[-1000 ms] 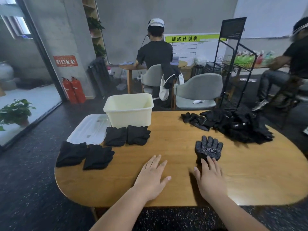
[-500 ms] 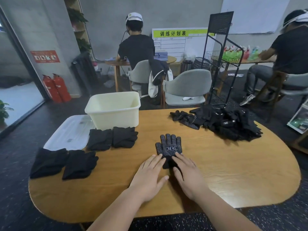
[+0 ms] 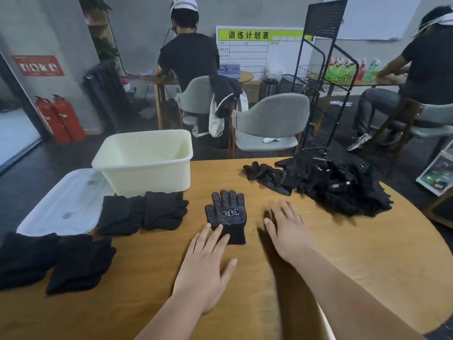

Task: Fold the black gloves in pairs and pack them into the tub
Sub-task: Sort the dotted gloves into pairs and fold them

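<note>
The wooden bench has a rounded rim that curves off on the right. Its widest bare stretch lies near and right of the hands, while the left side is crowded up to the edge. One black knit glove lies flat in the middle, dotted grip side up with a white printed label, its fingers pointing far. The left hand rests flat with its fingers straight and released, the tips touching the glove's cuff. The right hand, somewhat blurred, is spread and released, grasping nothing, just right of the glove and apart from it. One cream plastic tub, rectangular with smooth walls, stands at the far left beside one translucent white lid that lies flat. There are four folded black bundles. Two lie side by side just in front of the tub, and two lie at the near left edge. A loose heap of black gloves, too tangled to count, fills the far right.
</note>
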The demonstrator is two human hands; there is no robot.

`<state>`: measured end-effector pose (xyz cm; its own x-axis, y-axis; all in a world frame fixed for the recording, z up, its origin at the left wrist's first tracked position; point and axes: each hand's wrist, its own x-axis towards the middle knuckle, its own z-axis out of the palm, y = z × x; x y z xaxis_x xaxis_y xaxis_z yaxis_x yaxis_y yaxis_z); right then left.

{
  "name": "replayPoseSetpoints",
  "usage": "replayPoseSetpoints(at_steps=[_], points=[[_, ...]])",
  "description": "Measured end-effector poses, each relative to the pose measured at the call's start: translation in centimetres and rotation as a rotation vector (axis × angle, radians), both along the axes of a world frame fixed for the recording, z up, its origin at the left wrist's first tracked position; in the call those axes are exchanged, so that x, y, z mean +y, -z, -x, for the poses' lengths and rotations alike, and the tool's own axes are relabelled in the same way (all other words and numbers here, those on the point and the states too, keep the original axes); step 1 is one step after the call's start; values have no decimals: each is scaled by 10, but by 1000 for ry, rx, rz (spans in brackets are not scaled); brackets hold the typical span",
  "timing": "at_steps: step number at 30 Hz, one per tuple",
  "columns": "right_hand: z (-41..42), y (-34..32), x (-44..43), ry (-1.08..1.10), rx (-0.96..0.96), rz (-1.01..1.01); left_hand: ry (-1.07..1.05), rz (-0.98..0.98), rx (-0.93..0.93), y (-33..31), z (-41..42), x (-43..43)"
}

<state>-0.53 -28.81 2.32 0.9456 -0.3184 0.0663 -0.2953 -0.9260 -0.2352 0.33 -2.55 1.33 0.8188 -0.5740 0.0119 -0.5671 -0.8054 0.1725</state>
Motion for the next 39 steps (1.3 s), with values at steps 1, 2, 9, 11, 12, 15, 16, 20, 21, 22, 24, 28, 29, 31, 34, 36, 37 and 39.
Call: replayPoseSetpoints(at_steps=[1,2,9,11,12,15,16,20,21,22,24,28,29,31,34,36,37,39], points=[[-10,-1,-5,5,0,24,-1,6,4,-1,0,0],[-21,-2,-11,13,-6,52,1,12,10,-1,-1,0],[-70,0,-41,100,114,143,-6,42,44,-3,-4,-1],[-69,5,-38,103,123,162,-8,51,52,-3,-4,-1],[-66,8,-35,109,93,184,-9,58,54,-3,-5,-1],[-55,14,-26,136,-35,203,-12,71,48,-2,-4,-1],[-54,15,-25,141,-62,196,-13,68,45,-2,-4,-1],[-57,14,-32,159,-40,154,-18,74,39,-2,-3,-1],[-59,15,-34,159,-10,143,-18,76,41,-2,-3,-1],[-61,16,-35,158,16,129,-17,77,41,-1,-4,-1],[-63,17,-36,167,29,105,-17,74,43,-1,-4,-1],[-60,19,-35,173,-23,105,-16,74,54,-1,-5,-1],[-60,19,-35,173,-23,96,-15,72,53,-1,-5,-1],[-61,19,-37,171,-5,67,-16,71,51,0,-5,-1],[-63,19,-37,158,22,54,-15,72,52,1,-5,0],[-63,18,-36,152,3,70,-13,68,50,1,-6,-1],[-62,18,-35,148,-12,87,-14,69,50,0,-6,-1],[-59,17,-34,136,-64,130,-16,70,52,0,-6,-1]])
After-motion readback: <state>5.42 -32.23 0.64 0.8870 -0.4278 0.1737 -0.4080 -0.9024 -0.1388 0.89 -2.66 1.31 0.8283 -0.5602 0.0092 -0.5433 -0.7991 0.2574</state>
